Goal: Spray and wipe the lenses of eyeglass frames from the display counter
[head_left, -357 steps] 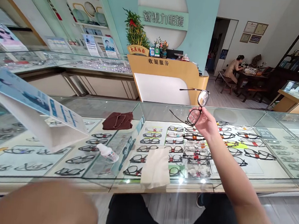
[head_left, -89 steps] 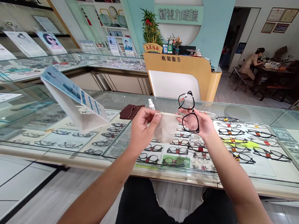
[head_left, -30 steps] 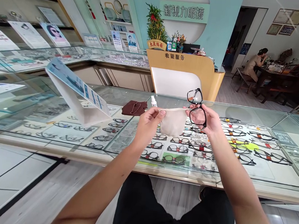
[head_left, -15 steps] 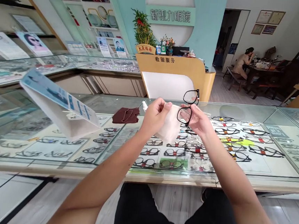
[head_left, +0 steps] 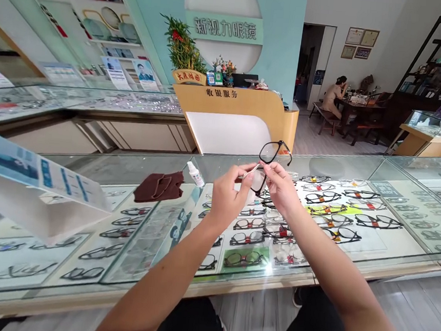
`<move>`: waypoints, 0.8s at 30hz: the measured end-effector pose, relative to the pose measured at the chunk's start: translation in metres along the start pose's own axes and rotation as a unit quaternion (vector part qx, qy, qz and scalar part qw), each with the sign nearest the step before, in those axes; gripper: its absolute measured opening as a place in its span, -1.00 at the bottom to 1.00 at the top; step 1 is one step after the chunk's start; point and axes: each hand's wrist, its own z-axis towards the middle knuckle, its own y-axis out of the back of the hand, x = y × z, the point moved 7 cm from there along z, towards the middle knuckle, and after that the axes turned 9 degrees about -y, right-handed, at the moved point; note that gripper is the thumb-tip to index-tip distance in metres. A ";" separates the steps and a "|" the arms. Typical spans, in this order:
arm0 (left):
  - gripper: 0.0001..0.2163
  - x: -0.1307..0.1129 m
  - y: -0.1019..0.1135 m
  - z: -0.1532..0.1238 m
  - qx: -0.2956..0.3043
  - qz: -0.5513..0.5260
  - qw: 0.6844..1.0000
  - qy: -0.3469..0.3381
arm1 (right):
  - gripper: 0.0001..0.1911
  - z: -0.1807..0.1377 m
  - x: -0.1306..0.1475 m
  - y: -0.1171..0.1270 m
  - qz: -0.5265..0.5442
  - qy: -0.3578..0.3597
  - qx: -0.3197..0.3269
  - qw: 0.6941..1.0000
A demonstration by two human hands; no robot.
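Note:
Above the glass counter, my right hand pinches a pair of black-framed eyeglasses near the bridge. One lens stands up above my fingers and the other hangs below them. My left hand is closed on a white cloth, mostly hidden behind the fingers, and meets the glasses at the lower lens. On the counter to the left lie a dark red pouch with a drawstring and a small white spray bottle.
Rows of eyeglass frames lie inside the glass display counter below my hands. A folded card stand is at the left. Beyond are a cash desk and a person seated at a dark table.
The view has swung to the right. My left hand has come up against the glasses, and the cloth, spread out before, is now bunched at the lens. The glasses have turned.

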 end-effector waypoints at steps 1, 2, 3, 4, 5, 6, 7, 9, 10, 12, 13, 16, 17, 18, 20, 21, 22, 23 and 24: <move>-0.74 -0.001 0.000 -0.002 0.002 0.004 1.000 -0.004 | -0.63 -0.002 -0.001 -0.002 -0.001 0.001 0.001 1.000; -0.73 -0.001 -0.001 -0.004 0.008 0.007 1.000 -0.009 | -0.64 -0.003 -0.002 -0.003 -0.003 0.000 0.003 1.000; -0.72 -0.003 -0.002 -0.006 0.016 0.008 1.000 -0.014 | -0.65 -0.004 -0.003 -0.004 -0.005 -0.003 0.003 1.000; -0.70 -0.004 -0.002 -0.007 0.024 0.006 1.000 -0.018 | -0.67 -0.005 -0.004 -0.004 -0.008 -0.006 0.002 1.000; -0.67 -0.004 -0.002 -0.007 0.026 0.003 0.999 -0.022 | -0.68 -0.006 -0.005 -0.004 -0.011 -0.011 -0.001 1.000; -0.65 -0.005 -0.002 -0.008 0.025 -0.002 0.999 -0.022 | -0.69 -0.006 -0.005 -0.004 -0.014 -0.015 -0.004 1.000; -0.64 -0.005 -0.001 -0.008 0.018 -0.009 1.000 -0.020 | -0.70 -0.007 -0.005 -0.003 -0.014 -0.019 -0.005 1.000; -0.66 -0.002 0.000 -0.008 0.000 -0.026 1.000 -0.005 | -0.70 -0.007 -0.004 -0.004 -0.010 -0.024 -0.002 1.000; -0.69 0.000 -0.001 -0.008 -0.008 -0.041 0.999 0.007 | -0.69 -0.007 -0.003 -0.004 -0.005 -0.025 0.002 1.000; -0.73 0.006 -0.005 -0.008 -0.018 -0.086 0.995 0.040 | -0.66 -0.007 -0.002 -0.005 0.009 -0.028 0.011 0.999; -0.71 0.010 -0.007 -0.009 -0.024 -0.113 0.991 0.062 | -0.65 -0.007 -0.002 -0.006 0.014 -0.033 0.015 0.999; -0.53 0.024 -0.012 -0.011 -0.032 -0.179 0.974 0.139 | -0.63 -0.008 -0.001 -0.007 0.014 -0.045 0.020 0.999; -0.47 0.027 -0.015 -0.011 -0.021 -0.196 0.966 0.165 | -0.64 -0.008 0.000 -0.007 0.008 -0.044 0.020 0.999; -0.43 0.030 -0.019 -0.011 -0.002 -0.215 0.958 0.189 | -0.64 -0.009 0.001 -0.007 0.000 -0.043 0.021 0.999; -0.40 0.033 -0.027 -0.013 0.050 -0.256 0.937 0.233 | -0.63 -0.010 0.002 -0.007 -0.018 -0.043 0.025 0.999; -0.40 0.033 -0.030 -0.014 0.073 -0.275 0.925 0.252 | -0.62 -0.010 0.003 -0.008 -0.026 -0.045 0.029 0.998; -0.41 0.034 -0.033 -0.016 0.090 -0.292 0.914 0.269 | -0.60 -0.011 0.003 -0.009 -0.033 -0.049 0.035 0.998; -0.41 0.034 -0.035 -0.017 0.102 -0.309 0.902 0.284 | -0.58 -0.011 0.004 -0.010 -0.039 -0.052 0.041 0.997; -0.41 0.035 -0.037 -0.019 0.109 -0.327 0.890 0.297 | -0.56 -0.011 0.004 -0.010 -0.045 -0.055 0.046 0.996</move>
